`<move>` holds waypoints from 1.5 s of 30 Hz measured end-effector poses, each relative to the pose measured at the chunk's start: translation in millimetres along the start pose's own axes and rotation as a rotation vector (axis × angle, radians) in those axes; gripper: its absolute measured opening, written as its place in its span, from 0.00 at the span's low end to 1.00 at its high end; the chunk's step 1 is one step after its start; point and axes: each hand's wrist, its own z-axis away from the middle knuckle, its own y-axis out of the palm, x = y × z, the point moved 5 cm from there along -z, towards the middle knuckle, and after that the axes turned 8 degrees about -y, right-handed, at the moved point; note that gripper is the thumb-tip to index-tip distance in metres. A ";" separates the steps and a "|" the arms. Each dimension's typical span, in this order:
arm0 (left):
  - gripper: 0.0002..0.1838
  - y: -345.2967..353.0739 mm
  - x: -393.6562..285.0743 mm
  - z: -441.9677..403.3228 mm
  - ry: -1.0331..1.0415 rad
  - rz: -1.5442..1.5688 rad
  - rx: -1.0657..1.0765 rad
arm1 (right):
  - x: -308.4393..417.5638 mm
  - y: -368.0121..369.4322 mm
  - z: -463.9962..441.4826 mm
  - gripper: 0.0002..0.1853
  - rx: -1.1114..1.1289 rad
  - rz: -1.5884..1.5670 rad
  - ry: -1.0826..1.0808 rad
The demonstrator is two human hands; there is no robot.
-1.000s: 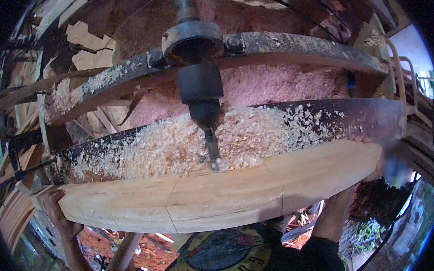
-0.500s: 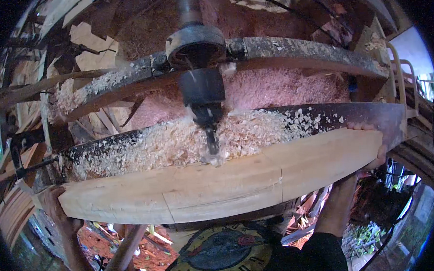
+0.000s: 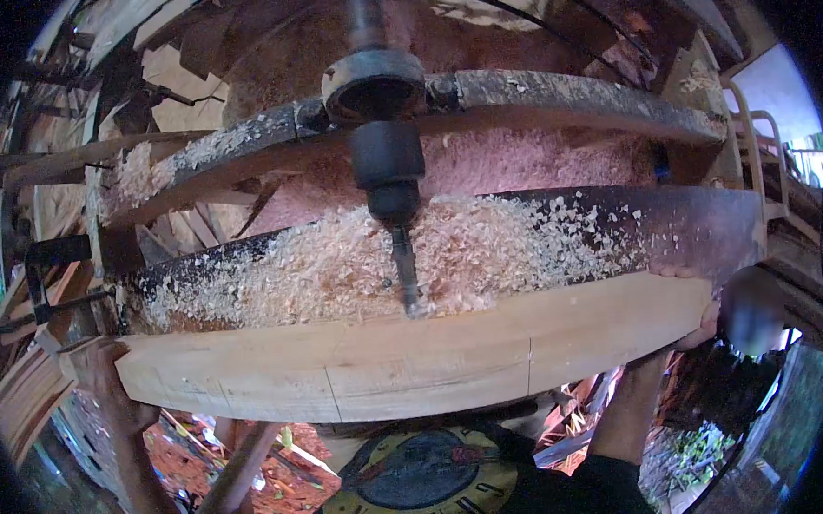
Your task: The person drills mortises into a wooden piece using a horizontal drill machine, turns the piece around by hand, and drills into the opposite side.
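Observation:
A long, pale wooden board (image 3: 426, 359) with a curved outline lies across the dark work table, with several thin dark lines marked across it. My left hand (image 3: 113, 380) grips its left end, partly hidden by the edge. At the opposite end my right hand (image 3: 699, 321) is wrapped round the corner, fingertips over the top. A spinning drill bit (image 3: 404, 267), held in a dark chuck (image 3: 388, 160), comes down to the board's far edge near its middle. Wood shavings (image 3: 319, 266) are heaped around the bit and behind the board.
A wooden beam (image 3: 571, 95) sprinkled with shavings runs behind the chuck. At the left, a dark clamp (image 3: 50, 281) is fixed near the table's end. The dark table surface (image 3: 698, 214) shows at right. Cut wooden strips (image 3: 33, 398) lie at far left.
The board has shifted slightly left and its right end has come nearer to me, with both hands still holding it. More of the bit shows.

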 end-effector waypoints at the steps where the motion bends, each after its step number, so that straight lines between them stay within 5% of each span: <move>1: 0.29 -0.2 -0.2 2.5 -0.005 0.000 0.006 | 5.6 -4.2 7.7 0.37 -0.016 0.028 -0.019; 11: 0.33 1.7 -2.6 7.1 0.019 0.028 -0.017 | 26.3 -20.5 31.6 0.37 -0.071 0.216 -0.104; 13: 0.34 -11.1 -56.9 -12.6 0.030 0.080 -0.075 | 25.9 -23.0 28.0 0.37 -0.066 0.232 -0.109; 23: 0.40 1.7 -9.9 -1.4 0.042 -0.048 -0.036 | 15.2 -7.3 11.2 0.39 -0.093 0.170 -0.066; 27: 0.41 -8.7 -58.9 -19.9 0.055 0.062 -0.069 | 11.0 1.5 6.7 0.39 -0.094 0.136 -0.066; 31: 0.34 5.9 19.7 13.9 0.025 0.017 0.036 | 11.2 -1.1 3.4 0.39 -0.054 0.105 -0.074; 35: 0.31 2.8 14.1 11.2 0.030 -0.038 0.079 | 9.3 -4.7 4.8 0.40 -0.078 0.057 -0.043; 40: 0.38 8.3 13.8 9.0 0.010 -0.029 -0.078 | 9.2 -25.0 -0.2 0.39 0.005 0.080 -0.007; 43: 0.36 0.0 -11.3 -11.3 0.330 -0.114 -0.160 | -0.6 -9.1 -10.5 0.39 0.093 0.040 -0.048; 45: 0.35 -12.4 -41.4 -23.8 0.270 -0.039 -0.132 | -9.6 8.8 -21.8 0.39 0.156 0.016 -0.069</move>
